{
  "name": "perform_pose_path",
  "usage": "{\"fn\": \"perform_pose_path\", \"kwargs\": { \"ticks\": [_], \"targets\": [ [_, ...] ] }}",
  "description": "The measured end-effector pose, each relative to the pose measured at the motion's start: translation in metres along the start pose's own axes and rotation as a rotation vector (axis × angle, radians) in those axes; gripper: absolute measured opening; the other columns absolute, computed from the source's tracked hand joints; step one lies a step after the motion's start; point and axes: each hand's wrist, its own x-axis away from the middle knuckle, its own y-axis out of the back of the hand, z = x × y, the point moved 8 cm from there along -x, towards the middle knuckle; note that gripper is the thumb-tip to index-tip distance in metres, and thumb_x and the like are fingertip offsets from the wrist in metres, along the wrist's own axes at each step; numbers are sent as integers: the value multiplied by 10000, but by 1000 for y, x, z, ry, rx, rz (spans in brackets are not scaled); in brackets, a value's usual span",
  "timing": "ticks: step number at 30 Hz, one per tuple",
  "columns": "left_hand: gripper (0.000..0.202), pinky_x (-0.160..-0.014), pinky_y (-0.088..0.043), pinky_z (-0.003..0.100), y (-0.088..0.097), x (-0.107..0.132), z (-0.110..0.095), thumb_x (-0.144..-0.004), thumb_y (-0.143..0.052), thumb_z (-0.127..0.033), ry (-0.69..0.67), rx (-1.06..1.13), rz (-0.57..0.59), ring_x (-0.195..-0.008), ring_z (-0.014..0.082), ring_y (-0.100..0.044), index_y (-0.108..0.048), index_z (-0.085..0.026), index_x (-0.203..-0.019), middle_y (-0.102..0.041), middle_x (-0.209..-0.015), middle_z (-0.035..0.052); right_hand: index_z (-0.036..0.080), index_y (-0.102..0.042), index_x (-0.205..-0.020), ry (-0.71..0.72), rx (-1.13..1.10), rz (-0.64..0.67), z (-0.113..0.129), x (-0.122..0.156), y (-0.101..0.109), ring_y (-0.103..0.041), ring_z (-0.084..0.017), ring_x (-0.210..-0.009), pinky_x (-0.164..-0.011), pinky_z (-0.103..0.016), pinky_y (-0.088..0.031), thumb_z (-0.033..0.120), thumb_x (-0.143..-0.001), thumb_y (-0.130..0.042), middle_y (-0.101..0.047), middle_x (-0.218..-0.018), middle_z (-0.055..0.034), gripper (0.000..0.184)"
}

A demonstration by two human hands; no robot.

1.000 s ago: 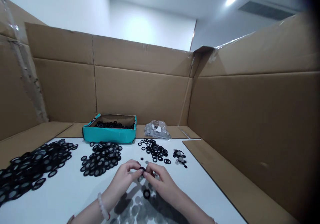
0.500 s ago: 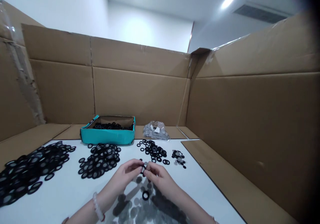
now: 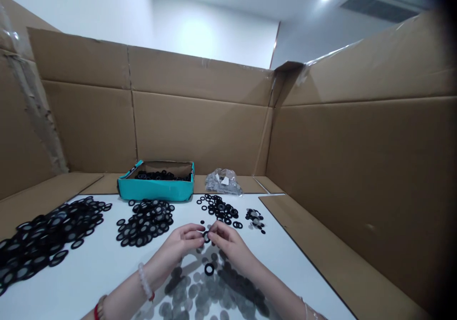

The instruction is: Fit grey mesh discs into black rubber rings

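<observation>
My right hand (image 3: 230,244) pinches a small black ring (image 3: 206,236) between thumb and fingers, just above the white table. At the ring's left edge are the curled fingertips of my left hand (image 3: 182,240), and the ring's centre looks pale. Below my hands another black ring (image 3: 209,269) lies flat. Around it many thin grey translucent discs (image 3: 212,286) are scattered, partly under the shadows of my arms. A tiny black disc (image 3: 202,222) lies just beyond my fingertips.
Piles of black rings with grey centres lie at the far left (image 3: 46,239) and left of centre (image 3: 146,222). Open black rings (image 3: 219,206) and a small mixed pile (image 3: 254,216) are further right. A teal box (image 3: 155,190) and plastic bag (image 3: 223,182) stand behind; cardboard walls (image 3: 200,120) surround the table.
The ring between my hands has turned so that its face shows more. My left fingers have loosened and spread slightly around its edge. The camera view has shifted a little.
</observation>
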Motion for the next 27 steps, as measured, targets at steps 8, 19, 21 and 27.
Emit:
{"fn": "perform_pose_path", "kwargs": {
  "ticks": [8, 19, 21, 27],
  "targets": [
    [448, -617, -375, 235, 2, -13, 4, -523, -788, -271, -99, 60, 26, -649, 131, -537, -603, -126, -904, -598, -674, -4, 168, -515, -771, 4, -26, -7, -4, -4, -2, -439, -126, -641, -600, -231, -332, 350, -787, -568, -485, -701, 15, 190],
    [425, -641, -395, 247, 8, -16, 7, -530, -759, -268, -124, 57, -4, -689, 146, -547, -601, -141, -904, -599, -723, 6, 163, -518, -771, -18, -43, -12, 1, -2, -3, -451, -131, -647, -601, -238, -339, 343, -762, -584, -493, -709, 5, 192],
    [410, -650, -399, 254, 11, -18, 5, -516, -760, -267, -149, 49, -44, -700, 154, -550, -605, -143, -875, -593, -715, 7, 161, -505, -733, -21, -32, -16, 0, -2, -3, -436, -124, -625, -585, -233, -328, 336, -754, -588, -478, -683, 12, 194],
    [379, -616, -386, 260, 7, -20, 2, -517, -751, -316, -173, -1, -22, -651, 158, -537, -606, -142, -821, -603, -655, 10, 154, -520, -700, -40, -21, -3, -8, -4, -4, -418, -111, -594, -563, -219, -318, 316, -747, -591, -468, -639, 24, 183]
  ]
}}
